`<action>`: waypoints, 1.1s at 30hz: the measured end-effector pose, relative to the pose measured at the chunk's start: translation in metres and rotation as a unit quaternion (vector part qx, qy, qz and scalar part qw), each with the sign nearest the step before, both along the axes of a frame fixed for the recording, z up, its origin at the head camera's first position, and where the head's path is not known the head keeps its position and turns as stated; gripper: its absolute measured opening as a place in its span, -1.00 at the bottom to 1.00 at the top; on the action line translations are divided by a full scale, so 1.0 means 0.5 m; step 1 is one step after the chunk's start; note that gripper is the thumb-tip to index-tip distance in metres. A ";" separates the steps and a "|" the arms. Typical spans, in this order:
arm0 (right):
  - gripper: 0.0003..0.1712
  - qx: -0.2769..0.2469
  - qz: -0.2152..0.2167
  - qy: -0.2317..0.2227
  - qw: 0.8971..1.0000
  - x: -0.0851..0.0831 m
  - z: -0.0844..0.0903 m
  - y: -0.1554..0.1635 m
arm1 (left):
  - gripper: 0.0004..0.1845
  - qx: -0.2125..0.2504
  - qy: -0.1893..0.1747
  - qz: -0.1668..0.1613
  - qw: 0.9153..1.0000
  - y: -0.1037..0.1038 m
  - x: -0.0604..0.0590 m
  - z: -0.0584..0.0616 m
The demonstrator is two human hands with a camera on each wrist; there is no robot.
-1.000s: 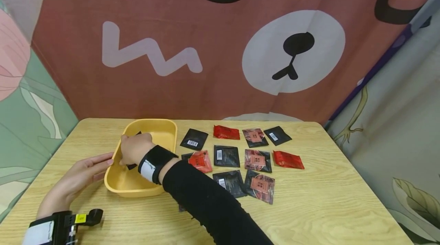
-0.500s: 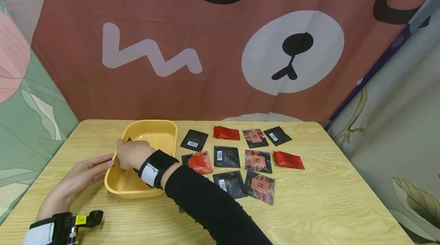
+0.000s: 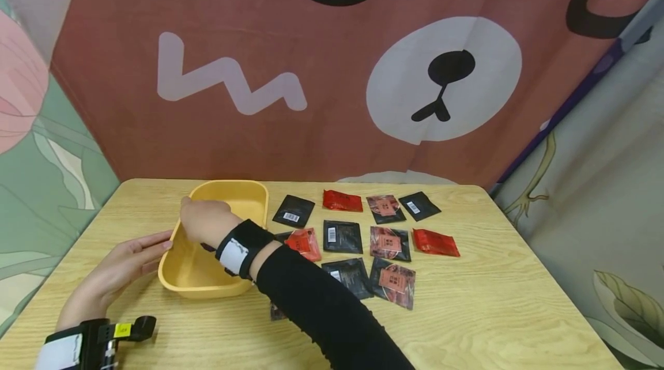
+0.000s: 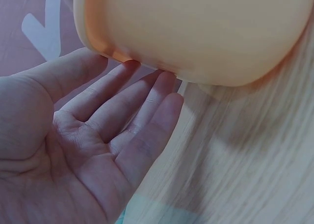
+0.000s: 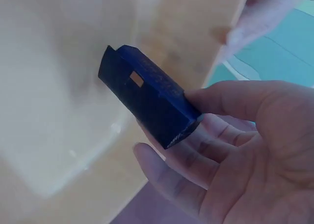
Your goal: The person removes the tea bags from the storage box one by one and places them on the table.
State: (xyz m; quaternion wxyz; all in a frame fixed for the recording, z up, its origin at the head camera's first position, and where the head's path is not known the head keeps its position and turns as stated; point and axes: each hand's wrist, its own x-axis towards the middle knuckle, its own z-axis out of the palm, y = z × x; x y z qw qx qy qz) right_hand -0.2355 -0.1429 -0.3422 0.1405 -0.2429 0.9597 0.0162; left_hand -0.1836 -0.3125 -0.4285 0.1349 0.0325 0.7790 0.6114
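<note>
A yellow plastic tub (image 3: 173,278) stands at the left of the table. My right hand (image 3: 207,221) reaches over its left side and pinches a dark packet (image 5: 147,94) between thumb and fingers. In the right wrist view the packet looks thick and folded, with a small pale patch, held over the tub's inside. From the head view the hand hides most of it. My left hand (image 3: 127,263) is beside the tub, its fairly straight fingertips (image 4: 167,84) touching the outside at the rim.
Several flat sachets lie in loose rows right of the tub, among them a black one (image 3: 293,211), a red one (image 3: 436,242) and a patterned one (image 3: 392,282). Another patterned sachet (image 3: 277,312) is partly under the right sleeve. A printed curtain (image 3: 332,145) hangs behind the table (image 3: 493,312).
My right hand dipped slightly left and down in the tub, then rose slightly up and right, showing less of the packet in the head view. The left hand and the tub have stayed put.
</note>
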 end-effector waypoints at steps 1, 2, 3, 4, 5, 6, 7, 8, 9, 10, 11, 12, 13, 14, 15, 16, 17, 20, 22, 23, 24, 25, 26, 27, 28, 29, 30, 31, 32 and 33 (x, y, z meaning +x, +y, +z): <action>-0.41 -0.005 0.001 -0.001 1.000 0.000 0.005 0.003 | -0.30 0.000 0.001 -0.001 1.000 0.000 0.000 0.000; -0.40 -0.008 0.005 0.002 1.000 0.001 0.010 0.006 | -0.30 0.001 0.002 -0.002 1.000 0.000 0.001 0.000; -0.40 -0.013 0.011 0.006 1.000 0.003 0.015 0.010 | -0.31 0.000 0.002 -0.001 1.000 0.000 0.001 0.001; -0.42 -0.019 0.018 0.011 1.000 0.005 0.019 0.015 | -0.31 -0.002 0.002 -0.001 1.000 0.000 0.001 0.001; -0.46 -0.026 0.027 0.017 0.999 0.007 0.024 0.021 | -0.31 -0.007 0.004 -0.003 1.000 0.001 0.001 0.001; -0.53 -0.038 0.034 0.022 0.998 0.011 0.027 0.029 | -0.31 -0.009 0.003 -0.003 1.000 0.002 0.002 0.001; -0.62 -0.050 0.040 0.030 0.998 0.014 0.030 0.036 | -0.31 -0.013 0.003 -0.002 1.000 0.002 0.001 0.001; -0.71 -0.061 0.047 0.039 0.996 0.019 0.032 0.044 | -0.31 -0.017 0.002 -0.001 1.000 0.003 0.001 0.001; -0.81 -0.074 0.055 0.050 0.995 0.022 0.033 0.052 | -0.30 -0.022 0.001 -0.001 1.000 0.005 0.001 0.001; -0.86 -0.083 0.063 0.060 0.993 0.026 0.033 0.060 | -0.30 -0.029 0.001 -0.001 1.000 0.006 0.000 0.002; -0.89 -0.091 0.068 0.071 0.991 0.031 0.033 0.069 | -0.31 -0.032 0.002 -0.001 0.999 0.007 0.001 0.002; -0.89 -0.097 0.073 0.083 0.989 0.036 0.032 0.077 | -0.31 -0.036 0.002 -0.001 0.999 0.008 0.000 0.002; -0.87 -0.102 0.077 0.095 0.987 0.040 0.031 0.086 | -0.31 -0.039 0.001 0.000 0.999 0.010 0.000 0.003; -0.84 -0.108 0.080 0.105 0.985 0.046 0.029 0.095 | -0.31 -0.041 0.003 0.000 0.999 0.011 0.000 0.003; -0.81 -0.115 0.081 0.115 0.983 0.051 0.027 0.104 | -0.31 -0.043 0.004 0.001 0.999 0.013 0.000 0.004; -0.76 -0.126 0.082 0.123 0.981 0.056 0.025 0.114 | -0.31 -0.046 0.005 0.002 0.999 0.014 0.000 0.004; -0.73 -0.139 0.080 0.130 0.979 0.062 0.023 0.123 | -0.31 -0.046 0.005 0.004 0.999 0.016 0.000 0.005; -0.69 -0.193 0.082 0.156 0.965 0.078 0.014 0.153 | -0.32 -0.046 0.009 0.007 0.999 0.018 -0.001 0.005; -0.68 -0.236 0.085 0.175 0.952 0.089 0.003 0.175 | -0.32 -0.046 0.010 0.008 0.999 0.019 -0.001 0.004; -0.67 -0.257 0.084 0.183 0.945 0.094 -0.002 0.185 | -0.32 -0.044 0.010 0.010 0.999 0.019 -0.001 0.004; -0.67 -0.277 0.085 0.192 0.938 0.099 -0.007 0.196 | -0.33 -0.042 0.011 0.011 0.999 0.018 -0.001 0.003; -0.67 -0.296 0.084 0.198 0.931 0.103 -0.012 0.207 | -0.32 -0.042 0.010 0.011 0.999 0.018 -0.001 0.003; -0.67 -0.315 0.082 0.201 0.924 0.107 -0.017 0.217 | -0.31 -0.044 0.011 0.009 0.999 0.017 -0.001 0.002; -0.67 -0.333 0.081 0.205 0.917 0.110 -0.021 0.226 | -0.31 -0.043 0.010 0.011 0.999 0.016 -0.001 0.002; -0.67 -0.350 0.080 0.210 0.910 0.113 -0.024 0.236 | -0.30 -0.042 0.012 0.010 0.999 0.015 0.000 0.002; -0.67 -0.366 0.080 0.212 0.903 0.115 -0.026 0.245 | -0.30 -0.041 0.012 0.010 0.999 0.013 0.000 0.003; -0.68 -0.382 0.082 0.216 0.895 0.118 -0.029 0.253 | -0.30 -0.040 0.013 0.009 0.999 0.011 0.000 0.003; -0.68 -0.398 0.086 0.220 0.887 0.119 -0.033 0.261 | -0.29 -0.037 0.014 0.009 0.999 0.009 0.001 0.004; -0.68 -0.410 0.092 0.225 0.879 0.120 -0.036 0.269 | -0.29 -0.035 0.014 0.008 0.999 0.008 0.001 0.004; -0.68 -0.420 0.098 0.234 0.871 0.121 -0.041 0.277 | -0.29 -0.031 0.014 0.009 0.999 0.006 0.002 0.005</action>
